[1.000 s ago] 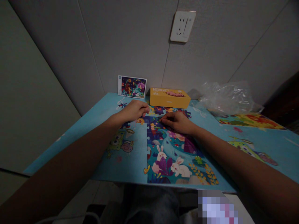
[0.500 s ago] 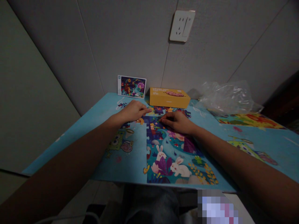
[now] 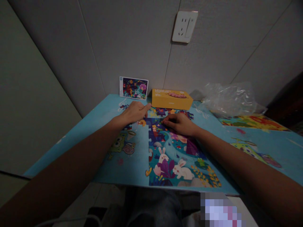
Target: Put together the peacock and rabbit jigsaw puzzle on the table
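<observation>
A partly joined jigsaw puzzle [image 3: 175, 157] with white rabbits lies on a blue cartoon mat [image 3: 123, 157]. My left hand [image 3: 135, 112] rests at the puzzle's far left corner, its index finger stretched toward loose pieces [image 3: 163, 111] and the other fingers curled. My right hand [image 3: 181, 123] lies on the puzzle's upper part with fingers bent down, pressing on the pieces beneath. What is under its fingertips is hidden.
A yellow box [image 3: 171, 98] stands at the back by the wall. A picture card [image 3: 133, 88] leans on the wall to its left. Crumpled clear plastic [image 3: 229, 99] lies at the back right. A wall socket [image 3: 184, 26] is above.
My left index finger has stretched out and lifted toward the yellow box. The right hand has barely moved.
</observation>
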Motion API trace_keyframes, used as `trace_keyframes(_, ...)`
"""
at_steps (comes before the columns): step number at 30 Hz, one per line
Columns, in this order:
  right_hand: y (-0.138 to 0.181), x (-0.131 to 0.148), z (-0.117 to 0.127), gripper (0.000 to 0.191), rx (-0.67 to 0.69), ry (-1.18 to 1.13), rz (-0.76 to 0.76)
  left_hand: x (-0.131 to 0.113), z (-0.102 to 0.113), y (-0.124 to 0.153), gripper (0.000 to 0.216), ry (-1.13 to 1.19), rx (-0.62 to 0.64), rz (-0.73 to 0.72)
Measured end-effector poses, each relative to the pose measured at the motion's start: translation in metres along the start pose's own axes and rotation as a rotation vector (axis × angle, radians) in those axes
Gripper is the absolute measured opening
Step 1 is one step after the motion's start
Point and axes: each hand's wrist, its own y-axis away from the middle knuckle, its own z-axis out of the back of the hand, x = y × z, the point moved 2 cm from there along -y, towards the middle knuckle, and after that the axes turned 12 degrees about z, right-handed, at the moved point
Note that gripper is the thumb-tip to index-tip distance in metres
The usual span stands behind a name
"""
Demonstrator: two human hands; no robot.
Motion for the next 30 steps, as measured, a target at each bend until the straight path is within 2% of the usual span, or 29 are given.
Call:
trace_keyframes(4, 0.000, 0.000, 0.000, 0.034, -0.004, -0.008, 0.000, 0.002, 0.001, -0.002, 0.031, 0.017, -0.150, -0.087)
trace_keyframes(8, 0.001, -0.002, 0.000, 0.034, -0.006, -0.009, 0.005, 0.003, 0.005, 0.000, 0.014, 0.049, -0.276, -0.083)
trace_keyframes(13, 0.001, -0.001, 0.001, 0.032, -0.037, -0.019, -0.009, 0.003, 0.010, 0.000, 0.014, 0.050, -0.334, -0.059)
trace_keyframes(19, 0.001, -0.003, 0.012, 0.032, -0.282, 0.225, -0.095, 0.006, 0.012, -0.003, 0.015, 0.015, -0.407, -0.044)
trace_keyframes(22, 0.002, -0.006, 0.019, 0.030, -0.358, 0.314, -0.182, 0.007, 0.012, -0.004, 0.017, -0.009, -0.415, -0.028)
trace_keyframes(27, 0.003, -0.011, 0.026, 0.026, -0.362, 0.493, -0.273, 0.007, 0.012, -0.006, 0.019, -0.050, -0.403, 0.028)
trace_keyframes(30, 0.004, -0.014, 0.028, 0.025, -0.326, 0.576, -0.294, 0.014, 0.018, -0.008, 0.021, -0.091, -0.428, 0.142)
